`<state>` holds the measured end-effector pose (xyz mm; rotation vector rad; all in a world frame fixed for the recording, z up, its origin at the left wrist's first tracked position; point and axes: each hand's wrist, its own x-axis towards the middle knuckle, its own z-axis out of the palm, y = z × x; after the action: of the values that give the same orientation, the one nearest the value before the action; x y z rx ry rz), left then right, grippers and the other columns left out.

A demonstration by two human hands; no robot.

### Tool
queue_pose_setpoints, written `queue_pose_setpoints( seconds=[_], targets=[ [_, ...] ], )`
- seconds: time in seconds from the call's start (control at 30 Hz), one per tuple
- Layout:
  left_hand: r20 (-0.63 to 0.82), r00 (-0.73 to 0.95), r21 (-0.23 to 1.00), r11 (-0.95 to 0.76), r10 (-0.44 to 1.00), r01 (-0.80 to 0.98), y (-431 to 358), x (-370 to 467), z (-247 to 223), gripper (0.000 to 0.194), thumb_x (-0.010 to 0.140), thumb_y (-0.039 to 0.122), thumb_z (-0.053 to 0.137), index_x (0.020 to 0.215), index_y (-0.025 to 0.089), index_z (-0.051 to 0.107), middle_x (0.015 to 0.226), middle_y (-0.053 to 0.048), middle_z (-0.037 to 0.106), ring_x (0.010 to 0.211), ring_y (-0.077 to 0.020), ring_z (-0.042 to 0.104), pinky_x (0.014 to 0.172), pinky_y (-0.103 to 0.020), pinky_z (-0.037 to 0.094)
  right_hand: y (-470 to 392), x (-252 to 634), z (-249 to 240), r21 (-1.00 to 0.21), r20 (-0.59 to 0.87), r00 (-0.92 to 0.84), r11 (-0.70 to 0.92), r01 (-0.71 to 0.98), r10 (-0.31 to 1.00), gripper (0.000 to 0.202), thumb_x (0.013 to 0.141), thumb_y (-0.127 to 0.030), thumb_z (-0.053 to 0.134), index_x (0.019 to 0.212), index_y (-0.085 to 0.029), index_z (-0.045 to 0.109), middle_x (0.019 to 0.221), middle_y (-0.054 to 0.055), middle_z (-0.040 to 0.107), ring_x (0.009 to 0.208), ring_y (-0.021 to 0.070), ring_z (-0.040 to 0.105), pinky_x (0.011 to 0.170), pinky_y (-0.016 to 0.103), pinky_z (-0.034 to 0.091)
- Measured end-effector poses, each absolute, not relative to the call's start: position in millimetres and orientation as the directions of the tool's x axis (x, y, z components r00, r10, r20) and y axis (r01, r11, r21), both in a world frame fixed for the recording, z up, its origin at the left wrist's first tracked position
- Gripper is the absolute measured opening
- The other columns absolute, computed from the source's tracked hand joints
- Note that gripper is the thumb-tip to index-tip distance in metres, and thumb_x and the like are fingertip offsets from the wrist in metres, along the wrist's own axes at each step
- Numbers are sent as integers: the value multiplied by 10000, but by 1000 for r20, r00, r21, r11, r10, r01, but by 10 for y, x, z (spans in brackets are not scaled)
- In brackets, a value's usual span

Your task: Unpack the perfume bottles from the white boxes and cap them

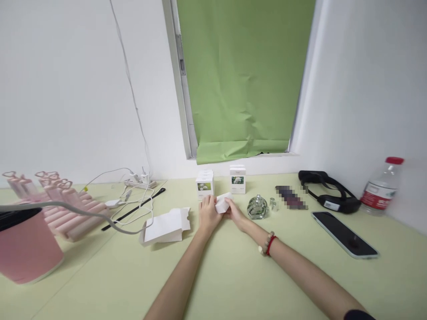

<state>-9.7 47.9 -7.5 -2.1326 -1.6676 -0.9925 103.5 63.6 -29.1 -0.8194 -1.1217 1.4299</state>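
Observation:
A small white box (223, 203) is held between my two hands above the table. My left hand (208, 212) wraps its near left side, fingers curled over it. From the right, my right hand (236, 215) grips the box with the thumb along its edge. Just behind stand small white boxes with a flower picture (204, 186), and another such pair (238, 181) to their right. A round glass bottle (257, 207) sits right of my right hand, beside a small glass stopper (273, 204). Left of my left hand lies an opened white carton (165, 226).
On the left are a pink bin (26, 249), pink tubes (75, 218), a black strap (133, 210), white cables and a power strip (140, 183). A phone (345, 234), black headset (330, 191), blurred dark item (291, 198) and water bottle (380, 189) lie right.

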Motion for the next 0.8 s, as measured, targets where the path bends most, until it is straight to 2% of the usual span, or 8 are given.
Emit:
queue_pose_setpoints(
  seconds=[0.1, 0.17, 0.4, 0.6, 0.8],
  targets=[
    [628, 255, 128, -420, 735, 898, 444, -85, -65, 159, 663, 220, 538, 786, 222, 438, 878, -47, 526, 868, -215, 492, 756, -312, 363, 578, 1116, -243, -916, -14, -236, -107, -387, 972, 303, 833, -386, 372, 947, -169, 550, 827, 53, 651, 747, 171, 616, 711, 349, 524],
    [614, 303, 104, -456, 729, 884, 418, -75, -63, 164, 655, 242, 547, 768, 223, 429, 856, -44, 526, 837, -211, 498, 734, -306, 370, 551, 1150, -218, -909, -37, -257, -139, -393, 966, 281, 841, -362, 371, 919, -165, 555, 803, 50, 645, 710, 155, 609, 689, 326, 526],
    [644, 307, 81, -462, 700, 883, 328, -41, -96, 147, 674, 254, 540, 728, 222, 407, 777, -37, 526, 763, -195, 514, 663, -285, 363, 501, 1192, -244, -927, -38, -257, -130, -352, 966, 296, 860, -353, 347, 953, -155, 547, 779, 49, 635, 641, 141, 594, 658, 333, 531],
    [700, 308, 59, -482, 645, 874, 336, -54, -124, 173, 665, 233, 541, 707, 221, 373, 743, -29, 520, 724, -189, 509, 633, -279, 372, 470, 1244, -250, -945, -35, -303, -130, -299, 952, 400, 887, -355, 222, 955, -144, 555, 753, 69, 649, 611, 145, 603, 583, 319, 544],
    [708, 319, 50, -495, 631, 867, 361, -52, -137, 179, 649, 202, 539, 706, 223, 370, 737, -21, 522, 719, -184, 508, 626, -278, 378, 456, 1276, -259, -950, -1, -311, -98, -297, 950, 233, 844, -326, 403, 967, -170, 525, 732, 37, 633, 562, 125, 591, 520, 278, 544]
  ],
)
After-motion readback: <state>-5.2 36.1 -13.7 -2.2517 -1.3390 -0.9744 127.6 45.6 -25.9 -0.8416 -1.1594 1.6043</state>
